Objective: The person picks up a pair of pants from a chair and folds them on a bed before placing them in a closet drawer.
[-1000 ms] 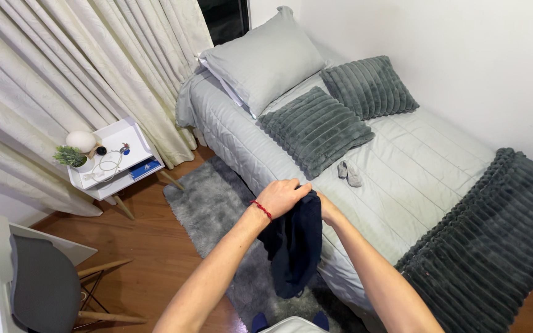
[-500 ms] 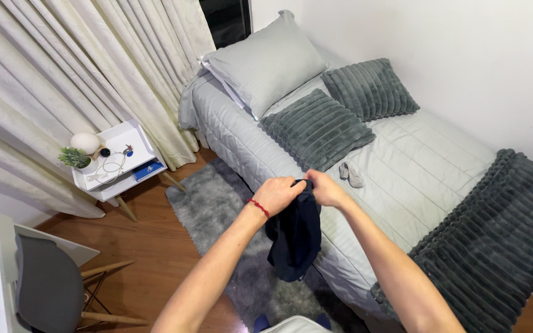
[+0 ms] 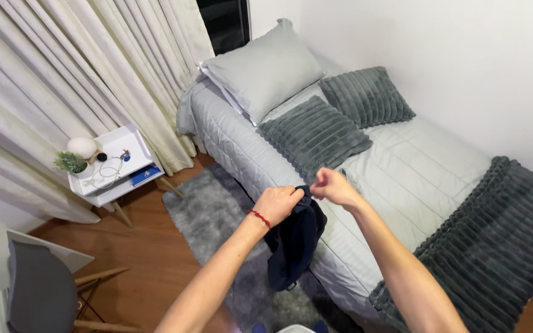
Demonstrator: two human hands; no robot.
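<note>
Navy garment [image 3: 294, 243] hangs bunched off the bed's [image 3: 402, 160] near edge; our left hand [image 3: 277, 203] and right hand [image 3: 334, 185] both pinch its top, folding barely begun

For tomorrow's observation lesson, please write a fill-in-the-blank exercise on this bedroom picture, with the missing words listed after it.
1. Both the left hand and the right hand grip a dark navy cloth garment by its ____ edge.
2. A thin ____ cord is tied round the left wrist.
3. Two ribbed dark grey plush cushions lie on the light grey quilted ____.
4. The small white bedside table stands beside the cream ____.

Missing words: top; red; bed; curtains
</note>
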